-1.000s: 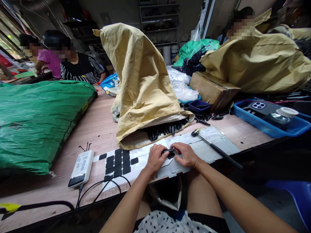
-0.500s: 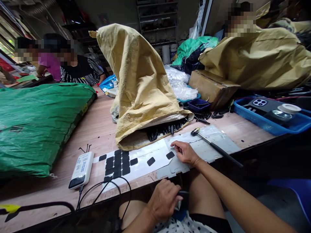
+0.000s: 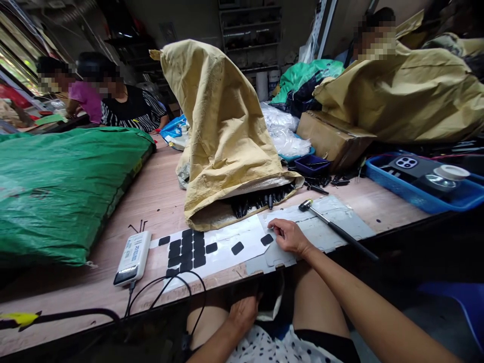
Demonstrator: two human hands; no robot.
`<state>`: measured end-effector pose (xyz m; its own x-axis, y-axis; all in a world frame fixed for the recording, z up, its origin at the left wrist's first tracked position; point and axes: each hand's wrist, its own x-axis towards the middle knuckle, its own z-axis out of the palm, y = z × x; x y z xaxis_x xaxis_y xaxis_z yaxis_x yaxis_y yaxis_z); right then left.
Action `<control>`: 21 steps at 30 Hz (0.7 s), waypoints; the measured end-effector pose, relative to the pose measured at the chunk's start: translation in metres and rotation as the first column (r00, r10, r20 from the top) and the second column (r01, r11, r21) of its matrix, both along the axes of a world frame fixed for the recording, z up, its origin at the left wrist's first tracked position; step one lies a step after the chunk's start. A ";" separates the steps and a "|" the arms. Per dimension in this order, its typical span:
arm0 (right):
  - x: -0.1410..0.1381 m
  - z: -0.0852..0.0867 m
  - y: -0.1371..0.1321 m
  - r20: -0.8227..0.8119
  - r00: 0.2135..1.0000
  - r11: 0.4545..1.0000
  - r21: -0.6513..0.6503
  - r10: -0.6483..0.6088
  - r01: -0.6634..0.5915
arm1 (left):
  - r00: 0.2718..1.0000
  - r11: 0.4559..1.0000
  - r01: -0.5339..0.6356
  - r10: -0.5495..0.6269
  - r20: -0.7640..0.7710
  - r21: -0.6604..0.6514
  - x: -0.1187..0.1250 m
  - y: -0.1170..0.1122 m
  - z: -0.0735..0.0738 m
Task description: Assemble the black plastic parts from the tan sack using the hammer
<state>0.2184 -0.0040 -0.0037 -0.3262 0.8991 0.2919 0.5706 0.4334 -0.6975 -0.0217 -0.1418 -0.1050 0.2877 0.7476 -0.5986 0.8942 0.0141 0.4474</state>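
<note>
My right hand [image 3: 290, 237] rests at the table edge on a grey board [image 3: 280, 258], fingers curled closed; whatever may be in them is hidden. Close beside its fingertips lies a black rounded-square pad [image 3: 266, 240] on a white sheet [image 3: 223, 259]. More such pads [image 3: 186, 249] sit on the sheet to the left, several of them packed in rows. My left hand [image 3: 245, 308] is down below the table edge, over my lap, at the pale rim of an open bag or container [image 3: 278, 306]. Its fingers are out of sight there.
A black-handled mallet [image 3: 336, 233] lies across the board. Behind it, a tan sack [image 3: 223, 136] opens towards me, with black parts [image 3: 260, 201] in its mouth. A white power bank [image 3: 133, 258] with cables, a green sack [image 3: 68, 191], a blue tray [image 3: 419, 186] and a carton [image 3: 335, 138] surround this. People sit across.
My left hand has moved down and inward at my lap, and the black rod-like end that showed in it is now out of sight. My right hand stays almost still. The view shifts slightly.
</note>
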 end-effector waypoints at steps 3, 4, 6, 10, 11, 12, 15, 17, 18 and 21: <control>0.000 0.000 0.000 0.001 1.000 1.000 0.006 0.003 -0.003 | 0.999 1.000 0.019 -0.019 -0.043 0.009 0.004 -0.003 0.001; 0.000 0.000 0.000 0.002 1.000 1.000 0.008 0.004 -0.004 | 0.998 0.999 0.030 -0.029 -0.051 0.032 0.006 -0.005 0.005; 0.000 0.000 0.000 0.006 1.000 1.000 0.012 0.003 -0.003 | 0.996 0.995 0.071 -0.067 -0.058 0.077 0.011 -0.007 0.021; 0.000 0.000 0.000 0.024 1.000 1.000 0.018 0.001 -0.001 | 0.975 0.971 0.200 -0.211 0.072 0.133 0.021 0.000 0.083; 0.000 0.000 0.000 0.028 1.000 1.000 0.017 0.001 -0.001 | 0.960 0.968 0.213 -0.233 0.155 0.135 0.022 0.008 0.101; 0.000 0.000 0.000 0.031 1.000 1.000 0.016 0.000 -0.001 | 0.940 0.969 0.199 -0.230 0.252 0.144 0.023 0.019 0.118; 0.000 0.000 -0.001 0.031 1.000 1.000 0.016 -0.002 0.001 | 0.921 0.960 -0.028 -0.083 0.380 0.278 0.018 0.075 0.154; -0.001 0.001 -0.001 0.028 1.000 1.000 0.019 -0.003 0.002 | 0.941 0.856 -0.213 0.050 0.334 0.471 0.009 0.123 0.162; -0.001 0.001 -0.001 0.027 1.000 1.000 0.020 -0.002 0.002 | 0.951 0.776 -0.269 0.119 0.286 0.571 0.003 0.146 0.161; -0.001 0.001 -0.001 0.015 1.000 1.000 0.025 -0.002 0.001 | 0.950 0.680 -0.275 0.299 0.085 0.680 -0.012 0.204 0.154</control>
